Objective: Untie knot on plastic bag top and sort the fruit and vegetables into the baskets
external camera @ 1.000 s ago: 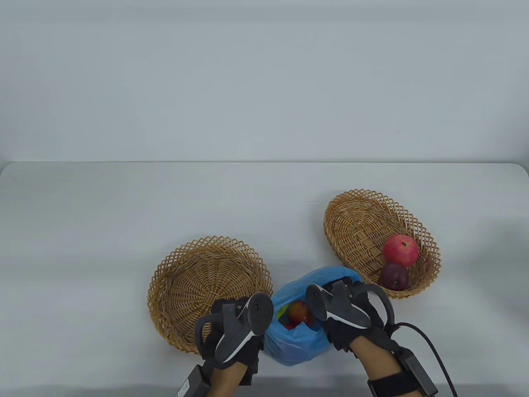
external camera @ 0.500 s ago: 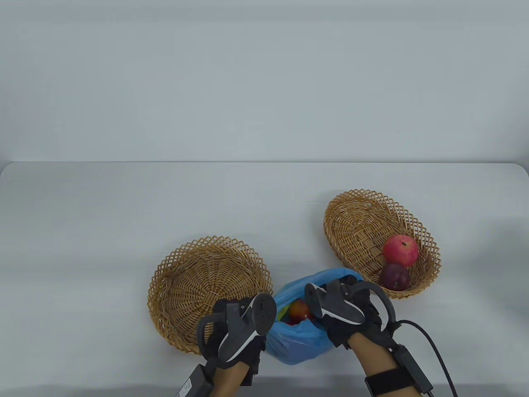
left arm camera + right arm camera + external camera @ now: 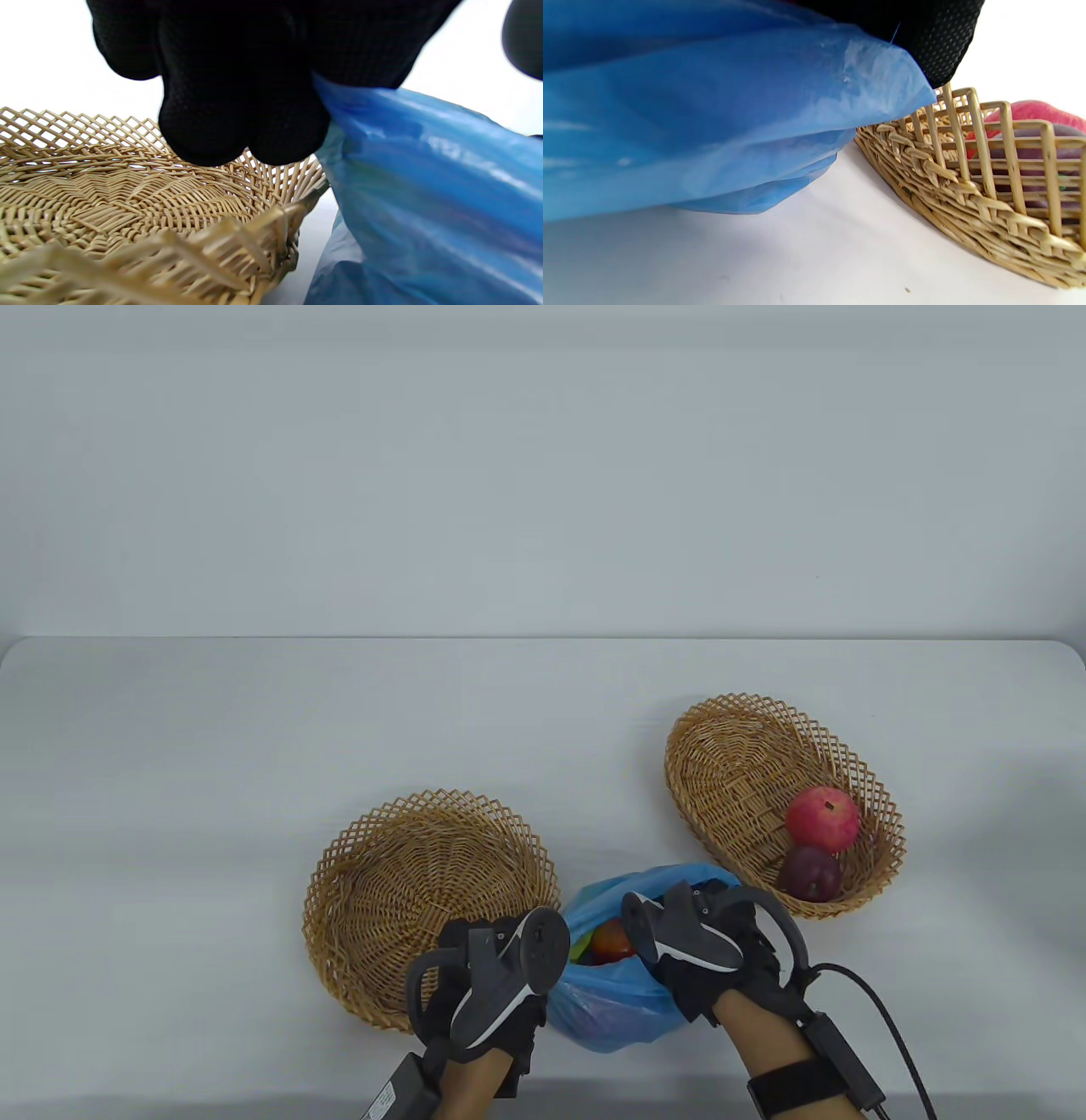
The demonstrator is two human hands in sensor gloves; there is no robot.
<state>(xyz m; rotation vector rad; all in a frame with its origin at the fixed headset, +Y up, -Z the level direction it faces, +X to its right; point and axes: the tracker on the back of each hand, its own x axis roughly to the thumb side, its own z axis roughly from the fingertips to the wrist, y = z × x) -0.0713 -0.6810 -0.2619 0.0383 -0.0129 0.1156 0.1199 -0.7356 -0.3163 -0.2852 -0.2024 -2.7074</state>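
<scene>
A blue plastic bag (image 3: 611,1010) stands open near the table's front edge, between two wicker baskets. An orange-red fruit (image 3: 612,940) and something green show in its mouth. My left hand (image 3: 501,984) pinches the bag's left rim; in the left wrist view its curled fingers (image 3: 237,106) grip the blue film (image 3: 424,169). My right hand (image 3: 713,950) holds the right rim, with the plastic (image 3: 712,106) bunched under the glove (image 3: 933,38). The left basket (image 3: 424,891) holds nothing. The right basket (image 3: 738,763) holds a red fruit (image 3: 821,818) and a dark purple one (image 3: 810,873).
The right basket's rim (image 3: 988,190) lies close to the bag's right side. The left basket's rim (image 3: 263,237) touches or nearly touches the bag's left side. A black cable (image 3: 882,1010) trails from my right wrist.
Both hands have drawn slightly toward the front edge, pulling the bag's mouth with them. The right hand has shifted a little left and down over the opening. The baskets have not moved.
</scene>
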